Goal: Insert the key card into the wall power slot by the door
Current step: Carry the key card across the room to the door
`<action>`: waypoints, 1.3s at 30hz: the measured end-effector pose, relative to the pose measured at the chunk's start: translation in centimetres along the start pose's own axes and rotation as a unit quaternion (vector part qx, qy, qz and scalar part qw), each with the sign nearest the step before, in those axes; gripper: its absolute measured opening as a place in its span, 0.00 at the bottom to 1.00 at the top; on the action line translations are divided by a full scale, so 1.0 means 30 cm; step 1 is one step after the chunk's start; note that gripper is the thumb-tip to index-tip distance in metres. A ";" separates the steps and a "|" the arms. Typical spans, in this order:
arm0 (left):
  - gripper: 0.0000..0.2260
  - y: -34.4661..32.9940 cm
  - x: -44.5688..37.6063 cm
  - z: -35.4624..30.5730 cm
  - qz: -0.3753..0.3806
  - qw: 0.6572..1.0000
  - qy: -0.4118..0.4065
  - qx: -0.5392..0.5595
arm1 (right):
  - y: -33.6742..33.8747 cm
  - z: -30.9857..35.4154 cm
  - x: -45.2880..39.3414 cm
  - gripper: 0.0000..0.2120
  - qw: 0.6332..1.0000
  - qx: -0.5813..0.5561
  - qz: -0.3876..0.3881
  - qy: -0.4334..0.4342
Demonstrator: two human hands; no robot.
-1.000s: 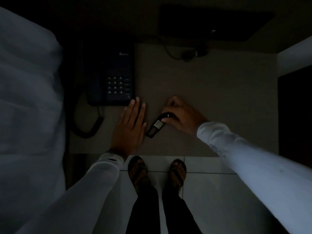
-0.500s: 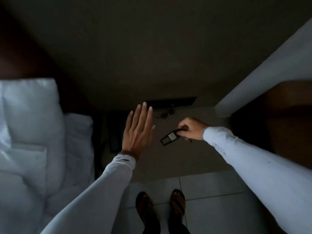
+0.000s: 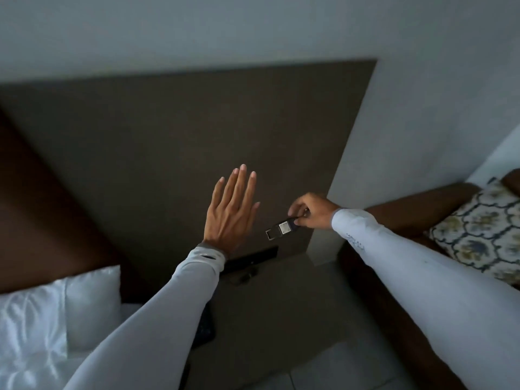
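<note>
Headboard panel (image 3: 174,130) filled view; no slot visible. Left hand (image 3: 229,212) flat, fingers spread, empty. Right hand (image 3: 311,211) at 3 o'clock pinched key card (image 3: 281,229) by its ring end; looked light, rigid; hold that end, lead with free edge.

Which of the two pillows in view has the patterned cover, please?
The patterned pillow on the dark sofa at the right, beyond the right hand; its cover shows a blue and yellow lattice print, while the bed pillow at lower left is plain white.
</note>
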State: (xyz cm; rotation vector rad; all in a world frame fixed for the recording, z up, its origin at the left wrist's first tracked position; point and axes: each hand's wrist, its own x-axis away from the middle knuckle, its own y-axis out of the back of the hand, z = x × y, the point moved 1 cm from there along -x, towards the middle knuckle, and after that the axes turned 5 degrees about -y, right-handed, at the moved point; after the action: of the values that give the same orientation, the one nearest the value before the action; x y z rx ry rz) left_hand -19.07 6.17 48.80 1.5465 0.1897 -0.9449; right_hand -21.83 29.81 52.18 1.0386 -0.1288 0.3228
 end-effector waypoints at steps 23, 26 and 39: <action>0.26 0.290 -0.857 -0.823 -0.168 0.965 -0.186 0.075 | 0.967 -0.400 0.747 0.05 0.944 -0.022 -0.326 -0.038; 0.27 0.322 -0.954 -1.071 -0.186 0.956 -0.203 0.102 | 1.101 -0.564 0.942 0.04 0.932 -0.007 -0.355 -0.073; 0.30 0.475 -1.186 -2.294 -0.243 0.886 -0.317 0.237 | 1.432 -1.288 1.940 0.07 0.851 0.024 -0.462 -0.247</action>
State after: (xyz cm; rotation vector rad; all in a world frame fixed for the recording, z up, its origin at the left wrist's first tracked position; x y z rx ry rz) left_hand -2.61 77.98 76.71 1.5557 -0.1475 -1.9648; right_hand 17.53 94.84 82.98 1.0993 -0.0669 -0.8332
